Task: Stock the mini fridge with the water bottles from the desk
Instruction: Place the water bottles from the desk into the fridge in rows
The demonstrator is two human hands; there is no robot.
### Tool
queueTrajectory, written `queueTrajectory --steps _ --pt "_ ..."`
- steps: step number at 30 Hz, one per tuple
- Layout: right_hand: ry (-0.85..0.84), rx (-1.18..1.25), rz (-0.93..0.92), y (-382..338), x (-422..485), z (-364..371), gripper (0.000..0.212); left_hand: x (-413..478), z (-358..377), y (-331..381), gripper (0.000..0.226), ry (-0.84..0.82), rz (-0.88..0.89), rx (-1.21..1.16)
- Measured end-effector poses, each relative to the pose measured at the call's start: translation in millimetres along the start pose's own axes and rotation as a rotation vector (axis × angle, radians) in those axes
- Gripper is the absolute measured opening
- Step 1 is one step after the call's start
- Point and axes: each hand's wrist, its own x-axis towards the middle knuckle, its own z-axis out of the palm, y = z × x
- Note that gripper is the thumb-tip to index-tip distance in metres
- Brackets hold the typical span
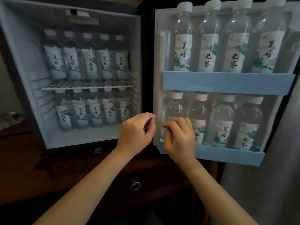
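Mini fridge [21, 62] open. Water bottles [90, 64] stand in rows on both inside shelves and in both door racks [227, 83]. Left grip [137, 132] and right grip [179, 138] hover close together near lower door rack, fingers loosely curled, holding nothing.

Water bottles [182, 46] carry white labels with brush-style Chinese characters in two variants. "美好" is on the far-left bottle of the upper door shelf [227, 82]. Its neighbour [207, 51] reads roughly "无界", uncertain. The same two variants appear inside the mini fridge [24, 88]. The small logo above the characters is too small to read.
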Motion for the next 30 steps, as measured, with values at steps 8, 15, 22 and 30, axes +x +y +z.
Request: queueTrajectory --steps 8,15,22,30 --pt "-0.453 0.382 0.098 -87 -3 100 0.024 -63 -89 -93 0.014 0.023 -0.268 0.253" --pt "-0.867 0.534 0.044 -163 -14 206 0.024 -136 -185 -170 0.011 0.041 -0.629 0.445" --pt "-1.084 0.544 -0.048 -247 -9 301 0.028 -177 -249 -252 0.012 0.020 -0.892 0.530" --pt "-1.157 0.161 0.075 -306 22 421 0.038 -159 -240 -378 0.025 0.067 -1.201 0.378"
